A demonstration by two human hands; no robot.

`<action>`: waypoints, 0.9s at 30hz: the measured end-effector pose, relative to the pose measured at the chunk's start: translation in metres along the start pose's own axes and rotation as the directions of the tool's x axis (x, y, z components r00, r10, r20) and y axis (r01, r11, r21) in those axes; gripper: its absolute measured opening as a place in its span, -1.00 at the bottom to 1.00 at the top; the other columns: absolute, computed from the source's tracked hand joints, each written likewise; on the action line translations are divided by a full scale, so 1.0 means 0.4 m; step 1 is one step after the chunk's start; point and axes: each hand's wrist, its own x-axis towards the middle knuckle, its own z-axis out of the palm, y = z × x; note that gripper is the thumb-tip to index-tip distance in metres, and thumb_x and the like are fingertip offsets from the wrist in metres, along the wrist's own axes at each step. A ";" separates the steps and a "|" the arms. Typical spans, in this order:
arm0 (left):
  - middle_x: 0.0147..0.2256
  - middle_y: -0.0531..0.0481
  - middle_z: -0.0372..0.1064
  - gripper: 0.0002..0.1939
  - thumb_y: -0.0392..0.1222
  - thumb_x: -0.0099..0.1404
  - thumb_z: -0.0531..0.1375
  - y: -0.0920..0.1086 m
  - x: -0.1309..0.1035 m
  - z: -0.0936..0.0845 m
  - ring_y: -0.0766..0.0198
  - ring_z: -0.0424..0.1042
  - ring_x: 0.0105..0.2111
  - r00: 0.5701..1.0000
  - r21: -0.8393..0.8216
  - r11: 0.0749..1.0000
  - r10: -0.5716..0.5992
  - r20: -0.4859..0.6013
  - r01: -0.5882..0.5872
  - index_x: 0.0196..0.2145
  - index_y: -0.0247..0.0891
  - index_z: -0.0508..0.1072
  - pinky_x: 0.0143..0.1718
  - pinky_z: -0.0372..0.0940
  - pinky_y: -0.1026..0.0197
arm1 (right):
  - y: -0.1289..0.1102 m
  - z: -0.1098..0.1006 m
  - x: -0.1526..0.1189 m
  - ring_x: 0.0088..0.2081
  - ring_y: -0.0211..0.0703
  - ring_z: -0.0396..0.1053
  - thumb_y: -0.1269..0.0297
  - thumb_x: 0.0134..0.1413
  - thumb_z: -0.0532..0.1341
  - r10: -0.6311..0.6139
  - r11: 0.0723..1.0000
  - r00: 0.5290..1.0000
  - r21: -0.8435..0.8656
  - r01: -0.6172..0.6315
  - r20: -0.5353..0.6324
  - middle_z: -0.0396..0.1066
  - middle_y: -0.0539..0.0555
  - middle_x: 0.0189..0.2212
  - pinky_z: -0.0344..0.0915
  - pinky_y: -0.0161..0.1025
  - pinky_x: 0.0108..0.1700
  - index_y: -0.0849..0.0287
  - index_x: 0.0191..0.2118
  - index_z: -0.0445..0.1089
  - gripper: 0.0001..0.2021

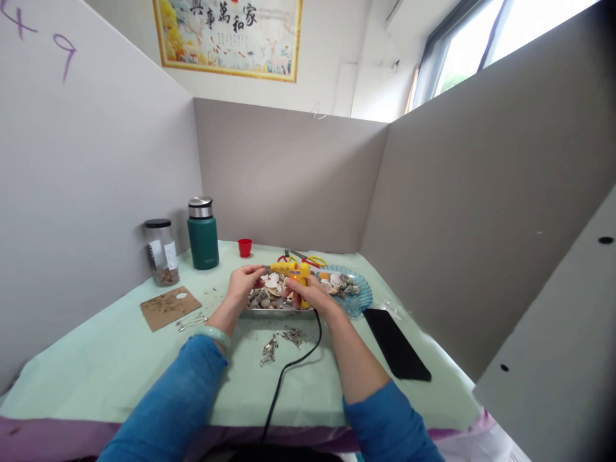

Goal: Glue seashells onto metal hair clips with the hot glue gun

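Observation:
My right hand [314, 295] is wrapped round the grip of a yellow hot glue gun [290, 268], whose nozzle points left. At the nozzle tip, my left hand [243, 283] is closed in a pinch; whatever lies between its fingertips is too small to make out. Below both hands is a metal tray [276, 314] of shells [262, 299], partly hidden by the hands and gun. A black cord [283, 369] runs from the gun's grip down to the table's front edge. Small metal clips [269, 350] lie in piles in front of the tray.
Right of the tray stands a blue scalloped plate [368, 296] with decorated pieces, near a black slab [397, 346]. Pliers and scissors [315, 260] lie behind. Leftward are stained cardboard [163, 313], a green flask [203, 240], a jar [161, 253] and a red cup [245, 248]. Partitions enclose the table.

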 end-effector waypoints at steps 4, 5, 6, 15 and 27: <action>-0.53 -0.01 0.44 -0.51 -0.06 -0.28 0.43 -0.001 0.003 -0.002 0.40 0.31 -0.63 1.000 -0.029 1.000 -0.005 -0.012 0.005 -0.37 -0.42 0.53 -0.54 0.28 0.29 | 0.003 -0.002 0.001 -0.68 -0.38 0.26 -0.01 0.02 0.22 0.014 1.000 1.000 -0.002 -0.014 -0.018 0.49 0.07 -0.44 0.14 -0.42 -0.71 0.25 -0.20 0.39 -0.61; -0.52 -0.02 0.45 -0.51 -0.06 -0.28 0.43 -0.002 0.003 -0.003 0.40 0.31 -0.63 1.000 -0.033 0.999 -0.009 -0.013 0.009 -0.37 -0.41 0.53 -0.53 0.28 0.29 | 0.004 -0.002 0.001 -0.68 -0.38 0.26 -0.01 0.02 0.22 0.016 1.000 1.000 -0.002 -0.016 -0.021 0.49 0.07 -0.44 0.14 -0.42 -0.71 0.25 -0.20 0.39 -0.61; -0.51 -0.03 0.45 -0.51 -0.06 -0.28 0.43 -0.002 0.003 -0.003 0.40 0.32 -0.63 1.000 -0.036 0.999 -0.012 -0.013 0.012 -0.37 -0.41 0.53 -0.53 0.28 0.29 | 0.004 -0.002 0.001 -0.68 -0.38 0.26 -0.01 0.02 0.22 0.018 1.000 1.000 -0.003 -0.018 -0.021 0.49 0.07 -0.44 0.14 -0.42 -0.71 0.25 -0.20 0.39 -0.61; -0.56 0.01 0.42 -0.54 -0.10 -0.28 0.42 0.004 -0.004 0.001 0.41 0.29 -0.64 1.000 -0.017 1.000 -0.023 -0.008 0.023 -0.38 -0.40 0.53 -0.54 0.28 0.29 | 0.006 -0.003 0.002 -0.68 -0.38 0.26 -0.01 0.04 0.21 0.009 1.000 1.000 0.009 -0.009 0.011 0.49 0.07 -0.42 0.15 -0.42 -0.69 0.25 -0.21 0.39 -0.62; -0.48 -0.04 0.46 -0.54 -0.08 -0.27 0.42 -0.005 0.004 -0.007 0.38 0.34 -0.59 1.000 -0.058 0.998 -0.019 -0.018 0.018 -0.38 -0.39 0.53 -0.51 0.29 0.29 | 0.006 -0.005 0.002 -0.68 -0.38 0.25 0.00 0.03 0.21 0.023 1.000 1.000 -0.005 -0.023 -0.020 0.50 0.08 -0.44 0.13 -0.42 -0.71 0.26 -0.23 0.40 -0.62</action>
